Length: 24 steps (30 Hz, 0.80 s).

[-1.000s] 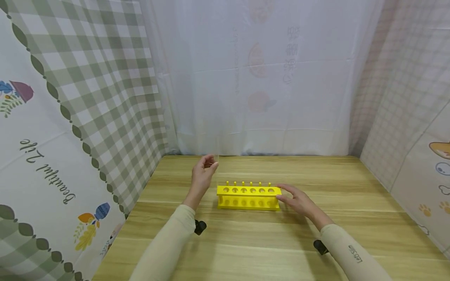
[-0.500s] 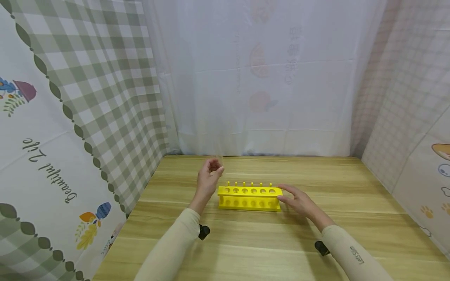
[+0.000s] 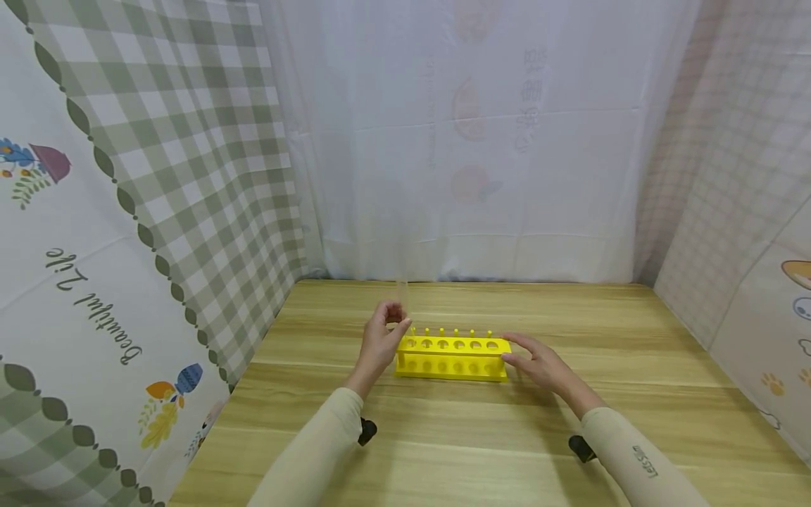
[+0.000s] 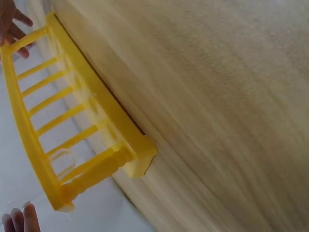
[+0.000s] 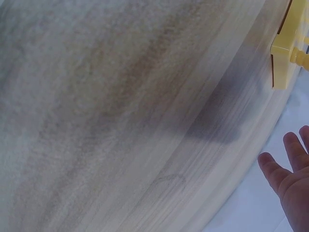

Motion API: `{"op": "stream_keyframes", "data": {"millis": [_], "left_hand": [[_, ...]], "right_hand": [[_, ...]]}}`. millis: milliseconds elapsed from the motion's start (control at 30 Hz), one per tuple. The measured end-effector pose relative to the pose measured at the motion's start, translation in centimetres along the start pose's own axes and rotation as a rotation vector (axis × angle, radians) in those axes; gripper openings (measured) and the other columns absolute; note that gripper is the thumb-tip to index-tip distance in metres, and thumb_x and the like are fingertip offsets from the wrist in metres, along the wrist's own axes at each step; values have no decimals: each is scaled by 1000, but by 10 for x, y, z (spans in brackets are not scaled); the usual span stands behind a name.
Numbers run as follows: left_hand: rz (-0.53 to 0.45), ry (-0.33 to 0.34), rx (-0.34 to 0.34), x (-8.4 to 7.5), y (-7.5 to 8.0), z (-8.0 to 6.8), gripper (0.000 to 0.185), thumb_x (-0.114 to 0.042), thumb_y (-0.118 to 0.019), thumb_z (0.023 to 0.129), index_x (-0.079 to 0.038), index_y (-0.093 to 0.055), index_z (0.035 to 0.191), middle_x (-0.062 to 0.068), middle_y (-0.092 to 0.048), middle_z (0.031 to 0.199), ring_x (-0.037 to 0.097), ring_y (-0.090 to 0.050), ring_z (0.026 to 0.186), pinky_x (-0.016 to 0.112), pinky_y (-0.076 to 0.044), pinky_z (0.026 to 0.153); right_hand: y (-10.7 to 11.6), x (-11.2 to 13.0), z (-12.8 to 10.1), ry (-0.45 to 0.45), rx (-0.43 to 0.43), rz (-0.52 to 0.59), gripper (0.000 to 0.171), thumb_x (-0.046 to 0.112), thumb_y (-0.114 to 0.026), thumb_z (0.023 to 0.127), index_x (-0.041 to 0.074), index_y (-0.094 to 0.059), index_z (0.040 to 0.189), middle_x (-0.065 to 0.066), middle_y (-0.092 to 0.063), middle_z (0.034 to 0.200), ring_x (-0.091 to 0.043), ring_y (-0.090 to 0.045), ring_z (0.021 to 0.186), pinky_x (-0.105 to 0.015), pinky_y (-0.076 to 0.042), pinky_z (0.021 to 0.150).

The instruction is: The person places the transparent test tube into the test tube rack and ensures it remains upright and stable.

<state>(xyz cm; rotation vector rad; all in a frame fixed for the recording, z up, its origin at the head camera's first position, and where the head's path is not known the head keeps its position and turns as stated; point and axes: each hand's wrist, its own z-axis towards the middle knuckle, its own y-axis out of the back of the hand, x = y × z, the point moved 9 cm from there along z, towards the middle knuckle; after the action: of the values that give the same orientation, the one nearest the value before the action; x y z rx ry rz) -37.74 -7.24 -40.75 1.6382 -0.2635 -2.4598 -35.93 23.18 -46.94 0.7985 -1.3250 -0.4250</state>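
Observation:
A yellow test tube rack [image 3: 453, 355] with a row of round holes stands mid-table. My left hand [image 3: 396, 318] pinches a clear glass test tube [image 3: 402, 292], held upright over the rack's left end. In the left wrist view the tube's rounded bottom [image 4: 60, 162] shows inside the end of the rack [image 4: 72, 121], and my fingertips [image 4: 21, 218] are at the frame's bottom edge. My right hand [image 3: 516, 353] rests with straight fingers against the rack's right end. The right wrist view shows that hand [image 5: 289, 169] and a corner of the rack [image 5: 285, 53].
The wooden table [image 3: 507, 436] is walled in by a white curtain [image 3: 475, 141] at the back and patterned cloths on the left [image 3: 127, 211] and right [image 3: 747, 211]. Black wrist mounts [image 3: 366, 431] sit under both sleeves.
My left hand has carried the clear tube right and down, from behind the rack's left end to directly over it. The right hand and the rack have stayed put.

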Motion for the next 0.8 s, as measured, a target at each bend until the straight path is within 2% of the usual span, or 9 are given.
{"op": "stream_keyframes", "data": {"millis": [267, 500, 600, 800], "left_hand": [[25, -22, 45, 8, -7, -7, 27, -5, -64, 97, 0, -53, 121, 18, -60, 110, 29, -61, 103, 41, -54, 89], [69, -12, 44, 15, -8, -10, 27, -6, -66, 95, -2, -54, 119, 10, -60, 108, 25, -61, 101, 40, -52, 90], [81, 5, 48, 18, -9, -12, 28, -7, -66, 96, -2, -54, 120, 9, -60, 108, 25, -60, 102, 42, -51, 89], [113, -6, 57, 24, -11, -13, 28, -6, -66, 96, 0, -53, 119, 9, -60, 104, 28, -58, 102, 52, -47, 94]], "right_hand": [[0, -1, -1, -5, -2, -4, 63, 46, -56, 100, 4, -45, 146, -28, -39, 149, -52, -33, 136, -70, -31, 103], [0, 0, -2, -11, -1, 0, 64, 46, -56, 99, 4, -45, 147, -27, -39, 150, -52, -33, 136, -70, -30, 104], [0, 1, -2, -9, 0, 3, 64, 47, -56, 99, 4, -45, 147, -27, -39, 150, -52, -33, 136, -69, -30, 104], [1, 1, -1, -5, -4, 0, 64, 46, -56, 99, 4, -46, 146, -27, -40, 150, -51, -33, 136, -69, -30, 104]]}}
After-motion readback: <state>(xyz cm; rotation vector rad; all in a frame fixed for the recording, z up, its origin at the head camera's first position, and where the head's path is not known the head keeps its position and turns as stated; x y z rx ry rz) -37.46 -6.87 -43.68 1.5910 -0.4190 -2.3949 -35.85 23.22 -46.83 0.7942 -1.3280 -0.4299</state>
